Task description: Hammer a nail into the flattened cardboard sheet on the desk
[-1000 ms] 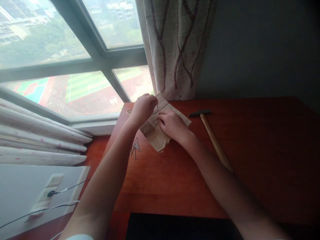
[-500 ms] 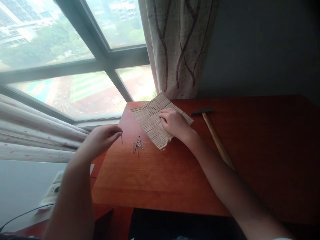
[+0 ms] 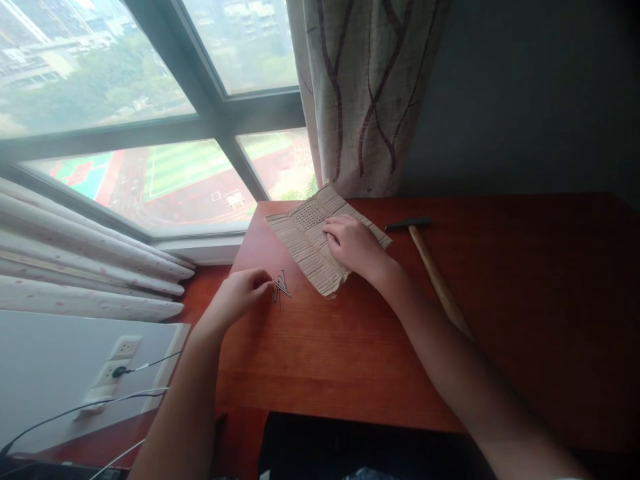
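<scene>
My left hand (image 3: 245, 291) is closed in a pinch at the left side of a small pile of metal nails (image 3: 283, 285). A nail (image 3: 275, 295) hangs from its fingertips, partly mixed with the pile to my eye. Whether it touches the tabletop I cannot tell. My right hand (image 3: 353, 241) rests on a ribbed piece of cardboard (image 3: 320, 263), fingers bent and pressed down on it. A block of small dark dots in rows (image 3: 309, 215) shows on the cardboard just left of those fingers. My right palm and forearm hide part of the sheet.
A hammer (image 3: 440, 283) with a wooden handle lies right of the cardboard, partly behind my right forearm. The reddish wooden table (image 3: 310, 360) meets a window and curtain (image 3: 360, 100) at the back. Sockets with cables (image 3: 117, 371) are at lower left.
My left hand has moved right with the nail, from beside the table's left edge to the nail pile. My right hand stays on the cardboard. The view has shifted slightly.
</scene>
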{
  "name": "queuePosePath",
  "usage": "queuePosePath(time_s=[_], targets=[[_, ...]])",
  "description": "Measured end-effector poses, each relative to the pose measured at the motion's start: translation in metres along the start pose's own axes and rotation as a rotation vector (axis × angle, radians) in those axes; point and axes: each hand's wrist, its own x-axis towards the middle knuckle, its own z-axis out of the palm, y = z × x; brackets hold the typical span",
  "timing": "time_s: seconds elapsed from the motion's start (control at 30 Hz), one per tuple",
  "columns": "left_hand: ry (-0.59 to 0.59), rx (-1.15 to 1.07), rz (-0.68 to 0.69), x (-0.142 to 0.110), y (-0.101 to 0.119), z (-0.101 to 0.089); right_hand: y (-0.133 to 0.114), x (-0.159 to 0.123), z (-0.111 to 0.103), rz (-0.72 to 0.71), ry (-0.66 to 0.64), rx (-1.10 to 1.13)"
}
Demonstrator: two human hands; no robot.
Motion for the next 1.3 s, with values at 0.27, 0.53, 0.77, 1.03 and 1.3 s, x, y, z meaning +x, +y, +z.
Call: queuePosePath(time_s=[0.27,0.53,0.77,1.03,1.3], targets=[[0.034,-0.053,0.009,0.000,0.002,0.006,0.000,0.000,0.000,0.002,0.001,0.006],[0.089,-0.047,0.005,-0.005,-0.003,0.006,0.000,0.000,0.000,0.000,-0.007,0.015],[0.101,-0.048,-0.006,-0.008,-0.004,0.005,0.001,0.000,0.001,0.001,-0.003,0.024],[0.176,-0.065,-0.007,-0.010,-0.001,0.006,0.001,0.000,0.000,-0.002,-0.003,0.032],[0.358,-0.255,0.014,-0.005,0.027,0.008,-0.007,-0.001,-0.009,0.016,0.068,0.031]])
